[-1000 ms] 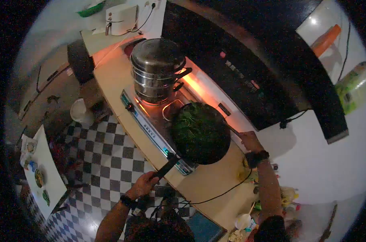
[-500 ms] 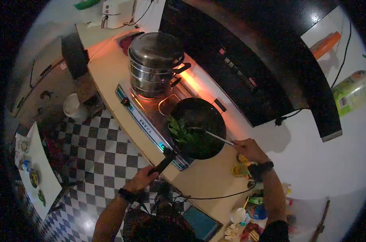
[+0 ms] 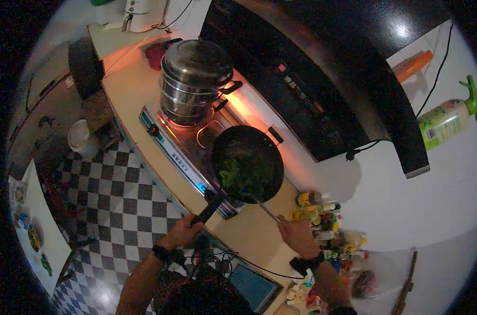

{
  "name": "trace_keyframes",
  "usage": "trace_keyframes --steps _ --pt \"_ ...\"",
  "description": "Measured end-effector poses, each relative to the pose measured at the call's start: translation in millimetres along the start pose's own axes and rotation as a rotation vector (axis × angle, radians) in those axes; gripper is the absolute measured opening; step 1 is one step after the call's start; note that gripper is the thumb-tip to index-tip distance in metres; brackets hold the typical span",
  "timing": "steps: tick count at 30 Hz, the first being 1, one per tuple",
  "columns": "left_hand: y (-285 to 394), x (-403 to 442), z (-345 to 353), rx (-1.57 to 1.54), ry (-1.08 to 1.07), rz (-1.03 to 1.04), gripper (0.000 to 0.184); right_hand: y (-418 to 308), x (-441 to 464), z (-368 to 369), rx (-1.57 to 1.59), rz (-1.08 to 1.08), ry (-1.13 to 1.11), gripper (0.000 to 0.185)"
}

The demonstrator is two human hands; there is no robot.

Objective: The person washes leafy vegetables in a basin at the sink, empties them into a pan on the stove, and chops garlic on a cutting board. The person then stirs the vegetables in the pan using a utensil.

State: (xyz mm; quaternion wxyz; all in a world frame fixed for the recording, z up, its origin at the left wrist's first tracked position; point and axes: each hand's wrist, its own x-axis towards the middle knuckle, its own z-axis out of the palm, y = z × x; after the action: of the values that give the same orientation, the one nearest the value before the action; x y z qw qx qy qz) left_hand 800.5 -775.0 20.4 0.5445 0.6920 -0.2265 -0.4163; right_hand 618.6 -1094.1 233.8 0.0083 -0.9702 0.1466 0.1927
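Your left hand [image 3: 182, 231] is wrapped around the pan handle [image 3: 209, 210], and your right hand [image 3: 299, 237] is closed around a thin stirring tool [image 3: 269, 211]. The leafy greens [image 3: 230, 173] are in the dark pan [image 3: 259, 149], bunched near its handle side. Hold the pan steady and turn the greens gently, so none jump over the rim. The pan is over the stove [image 3: 178, 163], near a tall shiny pot [image 3: 194, 79]. Bottles [image 3: 322, 220] crowd the tan counter [image 3: 241, 231]; the floor [image 3: 112, 184] is checked.

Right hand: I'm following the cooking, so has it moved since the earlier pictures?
Yes: judged against the stove, the right hand has moved clearly lower in the view.
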Motion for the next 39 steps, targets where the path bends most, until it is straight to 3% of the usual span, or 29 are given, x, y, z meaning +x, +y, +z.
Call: trace_keyframes --steps 2,5,9,12,15,18,21,24,28,29,31,34,36,39 --pt "-6 1 1 -0.009 0.016 0.049 0.037 -12 19 42 -0.118 0.0 0.17 0.038" --pt "20 -9 -3 0.058 0.013 0.008 0.038 -52 42 47 -0.181 0.08 0.283 0.04" --pt "18 -9 0 0.054 0.009 -0.052 0.039 -48 68 40 -0.18 0.129 0.358 0.04" --pt "15 -6 -4 0.083 -0.019 -0.077 0.041 -28 37 1 -0.011 0.021 0.337 0.037" --pt "35 -14 -3 0.085 0.016 -0.013 0.043 -22 41 -25 0.029 0.114 0.411 0.035" --pt "54 -27 -4 0.009 0.028 0.023 0.044 -29 92 -9 0.525 -0.01 0.671 0.036" --pt "71 -28 -9 -0.09 -0.013 -0.024 0.046 -42 115 10 0.054 0.095 0.359 0.039" --pt "46 -19 -9 -0.099 -0.067 -0.071 0.049 -63 50 -5 0.026 0.062 0.192 0.039" --pt "24 -14 -8 0.015 -0.082 -0.049 0.05 -34 69 46 0.021 0.13 0.178 0.039" --pt "34 -18 -8 0.016 -0.087 -0.05 0.05 -41 84 50 0.035 0.119 0.28 0.039" --pt "74 -28 -10 -0.116 -0.074 -0.14 0.048 -43 89 41 0.049 0.115 0.394 0.038" --pt "91 -31 -12 -0.067 -0.058 -0.192 0.045 -34 55 8 0.017 0.01 0.312 0.03" --pt "77 -24 -10 -0.07 -0.06 -0.163 0.044 -16 34 0 0.226 0.117 0.358 0.025" --pt "77 -28 -13 0.026 -0.051 -0.105 0.042 9 65 24 0.222 0.246 0.425 0.027"
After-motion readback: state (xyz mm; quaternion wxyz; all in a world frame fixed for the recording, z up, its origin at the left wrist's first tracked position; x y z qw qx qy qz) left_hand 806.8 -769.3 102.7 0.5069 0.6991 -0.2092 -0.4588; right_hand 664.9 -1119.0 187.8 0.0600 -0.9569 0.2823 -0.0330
